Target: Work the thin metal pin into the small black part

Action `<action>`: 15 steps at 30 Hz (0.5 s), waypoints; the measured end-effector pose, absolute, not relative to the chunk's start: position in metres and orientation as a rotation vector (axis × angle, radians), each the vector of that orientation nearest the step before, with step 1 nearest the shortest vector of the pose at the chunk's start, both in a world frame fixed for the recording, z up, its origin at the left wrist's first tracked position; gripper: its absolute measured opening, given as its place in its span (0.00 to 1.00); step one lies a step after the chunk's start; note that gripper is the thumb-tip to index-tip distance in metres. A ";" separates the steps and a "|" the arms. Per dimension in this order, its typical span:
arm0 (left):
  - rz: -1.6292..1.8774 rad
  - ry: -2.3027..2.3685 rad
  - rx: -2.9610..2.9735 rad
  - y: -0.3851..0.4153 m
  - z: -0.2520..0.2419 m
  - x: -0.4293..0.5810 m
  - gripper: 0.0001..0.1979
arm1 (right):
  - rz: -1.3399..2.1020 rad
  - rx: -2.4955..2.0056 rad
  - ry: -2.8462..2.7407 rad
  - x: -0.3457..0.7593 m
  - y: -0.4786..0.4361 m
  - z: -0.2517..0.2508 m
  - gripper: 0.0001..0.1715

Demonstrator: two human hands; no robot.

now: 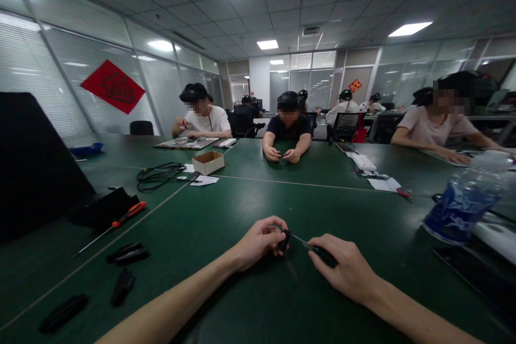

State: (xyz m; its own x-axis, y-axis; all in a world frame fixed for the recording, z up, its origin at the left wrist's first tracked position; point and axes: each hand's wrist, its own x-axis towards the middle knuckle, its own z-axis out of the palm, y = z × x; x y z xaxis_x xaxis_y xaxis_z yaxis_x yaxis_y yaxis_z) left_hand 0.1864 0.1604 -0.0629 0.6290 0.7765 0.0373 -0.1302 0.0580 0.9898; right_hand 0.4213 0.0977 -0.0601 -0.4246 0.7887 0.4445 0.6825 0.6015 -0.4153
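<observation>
My left hand [264,239] is closed around a small black part [284,240], held a little above the green table [242,204]. In my right hand [342,263] is a screwdriver [323,256] with a dark handle and a thin metal shaft. Its shaft points left, and the tip meets or nearly meets the black part; exact contact is too small to make out. Several loose black pieces [122,286] lie on the table to the left of my left forearm.
An orange-handled screwdriver [129,214] lies at left beside a dark panel [36,172]. Farther off are a cardboard box [208,162] and coiled black cable [157,176]. At right stand a water bottle [463,201] and a dark flat object [475,277]. Other people sit across the table.
</observation>
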 end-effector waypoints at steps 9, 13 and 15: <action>0.748 0.614 1.363 0.161 -0.063 0.185 0.15 | 0.202 -1.110 -2.234 0.422 0.099 -0.061 0.12; 0.746 0.615 1.363 0.161 -0.063 0.184 0.15 | 0.214 -1.121 -2.241 0.422 0.100 -0.062 0.12; 0.746 0.608 1.359 0.161 -0.063 0.184 0.16 | 0.224 -1.125 -2.246 0.421 0.100 -0.063 0.13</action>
State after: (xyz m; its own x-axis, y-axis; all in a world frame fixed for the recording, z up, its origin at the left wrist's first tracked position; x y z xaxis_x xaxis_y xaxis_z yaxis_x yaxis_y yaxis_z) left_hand 0.1844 0.1612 -0.0631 0.6342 0.7723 0.0364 -0.1199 0.0518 0.9914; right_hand 0.4213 0.1003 -0.0628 -0.4533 0.7721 0.4454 0.6688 0.6249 -0.4026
